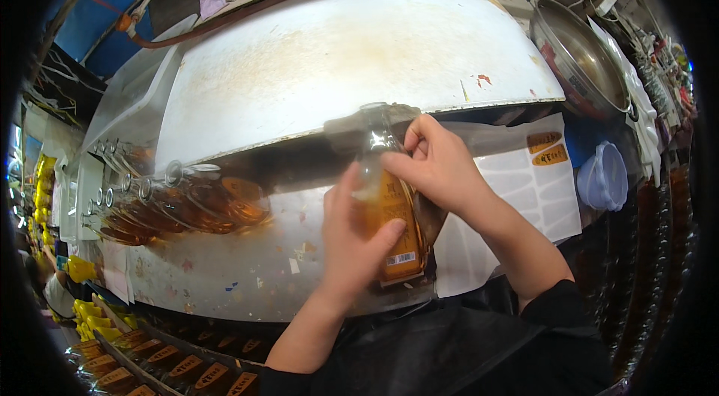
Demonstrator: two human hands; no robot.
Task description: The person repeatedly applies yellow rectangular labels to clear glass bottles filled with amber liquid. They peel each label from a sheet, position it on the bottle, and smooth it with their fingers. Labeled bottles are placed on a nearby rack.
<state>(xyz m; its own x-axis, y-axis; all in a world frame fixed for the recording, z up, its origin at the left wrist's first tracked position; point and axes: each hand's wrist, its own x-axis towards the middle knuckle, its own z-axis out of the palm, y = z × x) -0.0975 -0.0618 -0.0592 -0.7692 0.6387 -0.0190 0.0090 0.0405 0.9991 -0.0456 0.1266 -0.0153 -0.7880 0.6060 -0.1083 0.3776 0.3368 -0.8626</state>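
Observation:
A clear glass bottle of amber liquid [397, 238], with an orange printed label on its side, stands tilted before me at the near edge of the metal table. My left hand [359, 227] is around its left side, thumb across the front. At the bottle's shoulder my right hand [432, 157] has thumb and forefinger close together beside the neck; whether they pinch anything cannot be told. Under my right forearm lies a white label backing sheet [505, 193], bearing a pair of orange labels [547, 155] at its upper right.
Several filled glass bottles [185, 205] stand in a group at the left on the metal table [224, 278]. A white board [348, 53] spans the back. To the right are a metal pan [584, 53] and a blue plastic bucket [604, 177]. Crated labelled bottles [185, 365] fill the lower left.

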